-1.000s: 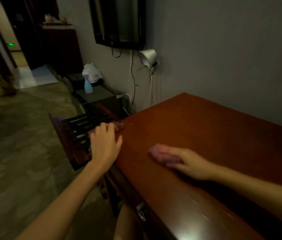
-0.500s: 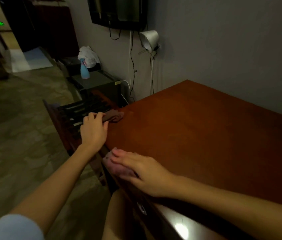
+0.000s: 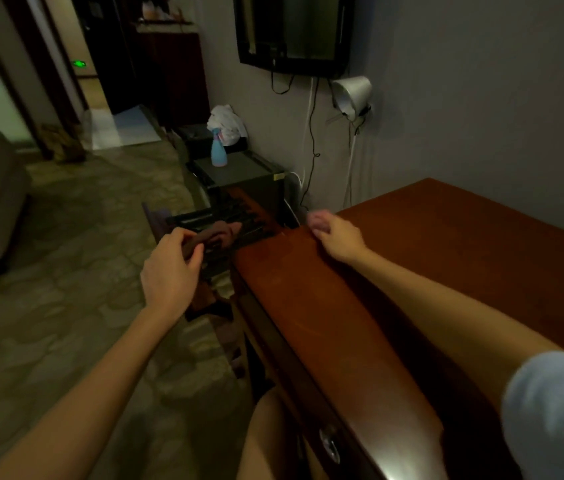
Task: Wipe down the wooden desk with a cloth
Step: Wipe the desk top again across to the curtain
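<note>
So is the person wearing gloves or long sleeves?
No gloves. The left hand and right hand are bare, with no watch or ring visible. A pale blue sleeve shows high on the right arm; the left arm shows none.

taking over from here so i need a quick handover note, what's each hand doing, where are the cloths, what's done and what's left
Left hand: grips a brown cloth, off the left end of the desk, above a slatted rack.
Right hand: holds a pink cloth at the desk's far left corner.
Done: cannot tell how much is wiped.
Left: probably wipe the top from that corner rightward.
</note>
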The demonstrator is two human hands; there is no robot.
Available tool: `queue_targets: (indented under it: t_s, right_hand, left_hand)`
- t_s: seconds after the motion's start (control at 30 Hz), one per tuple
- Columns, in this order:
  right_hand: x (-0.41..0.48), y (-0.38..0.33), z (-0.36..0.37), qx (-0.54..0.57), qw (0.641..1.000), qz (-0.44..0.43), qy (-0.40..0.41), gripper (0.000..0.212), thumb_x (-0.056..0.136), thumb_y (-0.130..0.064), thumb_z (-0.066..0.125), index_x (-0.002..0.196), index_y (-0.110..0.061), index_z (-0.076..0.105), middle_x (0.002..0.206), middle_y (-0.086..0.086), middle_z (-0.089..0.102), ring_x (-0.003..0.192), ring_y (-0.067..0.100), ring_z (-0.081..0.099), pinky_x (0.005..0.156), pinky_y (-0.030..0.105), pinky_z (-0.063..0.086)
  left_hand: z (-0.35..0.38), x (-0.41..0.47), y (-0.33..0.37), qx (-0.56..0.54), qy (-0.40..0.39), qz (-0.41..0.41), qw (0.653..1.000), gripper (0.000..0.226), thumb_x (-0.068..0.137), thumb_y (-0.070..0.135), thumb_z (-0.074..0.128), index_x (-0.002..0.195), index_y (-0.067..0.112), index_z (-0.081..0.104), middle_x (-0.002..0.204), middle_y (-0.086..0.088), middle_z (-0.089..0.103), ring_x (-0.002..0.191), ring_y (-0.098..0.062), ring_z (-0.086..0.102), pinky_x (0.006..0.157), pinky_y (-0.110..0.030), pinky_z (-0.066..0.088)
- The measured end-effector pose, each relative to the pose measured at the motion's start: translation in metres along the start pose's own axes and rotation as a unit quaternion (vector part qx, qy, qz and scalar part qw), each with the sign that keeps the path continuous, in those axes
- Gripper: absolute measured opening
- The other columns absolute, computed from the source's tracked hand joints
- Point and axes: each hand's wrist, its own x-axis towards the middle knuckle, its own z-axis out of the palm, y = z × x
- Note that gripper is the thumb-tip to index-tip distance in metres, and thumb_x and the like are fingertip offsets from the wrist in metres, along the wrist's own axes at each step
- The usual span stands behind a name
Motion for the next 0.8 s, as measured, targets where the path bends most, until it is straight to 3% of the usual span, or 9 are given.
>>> queue_targets:
  t_s: [0.07,0.13,0.23,0.3,0.4,0.47,0.57,0.67,0.8]
  right_hand:
    - [-0.027,-0.039,0.022,0.033,0.991,-0.096,-0.082,0.039,0.096,-0.018,0.050,0.134,-0.029,0.047,0.133,-0.010,0.054,0.121,0.002,0.049,0.105,0.030,0.041]
    - [-0.069,-0.064,0.030,0.033,0.968,-0.195,-0.155,0.046,0.096,-0.017,0.051,0.139,-0.030,0.041,0.144,-0.011,0.043,0.128,-0.007,0.034,0.109,0.016,0.027]
    - [-0.099,-0.043,0.008,0.029,0.933,-0.278,-0.227,0.051,0.096,-0.020,0.050,0.142,-0.033,0.033,0.151,-0.017,0.027,0.134,-0.009,0.024,0.109,0.009,0.018]
    - [-0.084,-0.011,-0.019,0.047,0.951,-0.219,-0.211,0.046,0.097,-0.016,0.047,0.137,-0.036,0.037,0.147,-0.020,0.031,0.132,-0.009,0.030,0.112,0.018,0.026]
    - [-0.029,0.030,-0.037,-0.026,0.998,-0.032,-0.045,0.038,0.098,-0.021,0.045,0.135,-0.030,0.044,0.148,-0.008,0.038,0.133,0.009,0.038,0.112,0.038,0.033]
    - [0.000,0.025,-0.021,-0.040,0.998,0.043,0.039,0.033,0.098,-0.023,0.047,0.130,-0.027,0.050,0.142,-0.002,0.046,0.129,0.019,0.046,0.103,0.037,0.041]
    - [0.006,-0.030,0.032,0.001,0.998,-0.064,-0.003,0.030,0.096,-0.020,0.049,0.124,-0.029,0.053,0.127,-0.008,0.057,0.117,0.011,0.054,0.098,0.032,0.045]
    - [-0.032,-0.090,0.069,0.000,0.974,-0.206,-0.096,0.039,0.095,-0.020,0.052,0.133,-0.025,0.051,0.141,-0.003,0.049,0.128,0.012,0.046,0.107,0.035,0.037]
    - [-0.079,-0.088,0.056,-0.025,0.933,-0.316,-0.171,0.044,0.095,-0.023,0.053,0.139,-0.023,0.046,0.150,-0.001,0.038,0.137,0.012,0.035,0.112,0.028,0.025]
  left_hand:
    - [-0.001,0.005,0.002,-0.004,0.006,-0.008,1.000,0.023,0.093,0.026,0.057,0.114,0.016,0.060,0.107,-0.007,0.064,0.093,-0.029,0.062,0.066,-0.031,0.037]
    - [0.002,0.009,0.006,-0.007,0.007,-0.001,1.000,0.024,0.092,0.027,0.057,0.114,0.017,0.060,0.107,-0.006,0.064,0.094,-0.029,0.062,0.066,-0.031,0.038]
    - [0.010,0.008,0.008,-0.009,-0.006,0.019,1.000,0.023,0.092,0.027,0.057,0.113,0.018,0.060,0.105,-0.004,0.064,0.092,-0.026,0.063,0.065,-0.030,0.039]
    - [0.014,0.005,0.004,-0.009,-0.008,0.027,1.000,0.022,0.092,0.028,0.057,0.112,0.018,0.060,0.102,-0.003,0.063,0.089,-0.023,0.063,0.063,-0.029,0.038]
    - [0.012,0.000,-0.008,-0.008,-0.005,0.012,1.000,0.021,0.092,0.029,0.058,0.110,0.019,0.061,0.100,-0.001,0.064,0.086,-0.021,0.063,0.061,-0.028,0.039]
    - [0.008,-0.001,-0.012,-0.008,-0.002,0.002,1.000,0.020,0.091,0.030,0.058,0.109,0.020,0.061,0.099,-0.001,0.064,0.086,-0.022,0.063,0.060,-0.028,0.040]
    - [0.003,0.002,-0.011,-0.010,0.001,-0.008,1.000,0.020,0.091,0.030,0.058,0.108,0.020,0.061,0.101,-0.002,0.064,0.087,-0.024,0.063,0.061,-0.029,0.040]
    - [-0.001,0.008,-0.006,-0.003,0.007,-0.011,1.000,0.020,0.090,0.030,0.059,0.108,0.020,0.061,0.103,-0.003,0.064,0.090,-0.026,0.063,0.063,-0.030,0.040]
    - [0.002,0.009,0.001,-0.001,0.003,-0.007,1.000,0.022,0.091,0.032,0.058,0.109,0.020,0.060,0.105,-0.004,0.062,0.091,-0.028,0.063,0.066,-0.033,0.044]
